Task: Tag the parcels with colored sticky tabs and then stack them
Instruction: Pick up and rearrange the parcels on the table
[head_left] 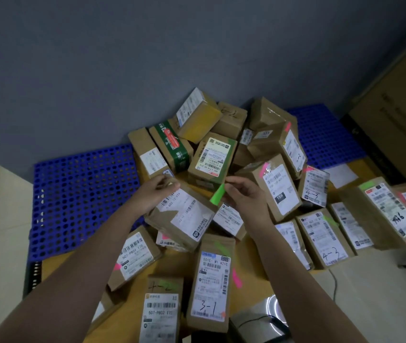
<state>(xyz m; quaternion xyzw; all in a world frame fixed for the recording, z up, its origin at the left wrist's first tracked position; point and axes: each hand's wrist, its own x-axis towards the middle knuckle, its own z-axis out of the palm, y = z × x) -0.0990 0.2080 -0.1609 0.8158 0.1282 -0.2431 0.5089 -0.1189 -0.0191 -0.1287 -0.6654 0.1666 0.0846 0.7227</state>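
A heap of several brown cardboard parcels lies before me, many with pink or green tabs stuck on. My left hand (156,193) grips the far corner of a tilted brown parcel (184,216) with a white label, lifted above the others. My right hand (242,194) pinches a bright green sticky tab (217,194) just above that parcel's right corner. The parcel marked "3-1" (212,283) lies nearest me with a green and a pink tab on it. Whether the tab touches the held parcel I cannot tell.
A blue perforated pallet (80,194) lies at the left and behind the heap at the right (323,134). Large cardboard boxes (400,115) stand at the right. A grey wall rises behind. A shiny device with a cable (264,320) sits at the bottom.
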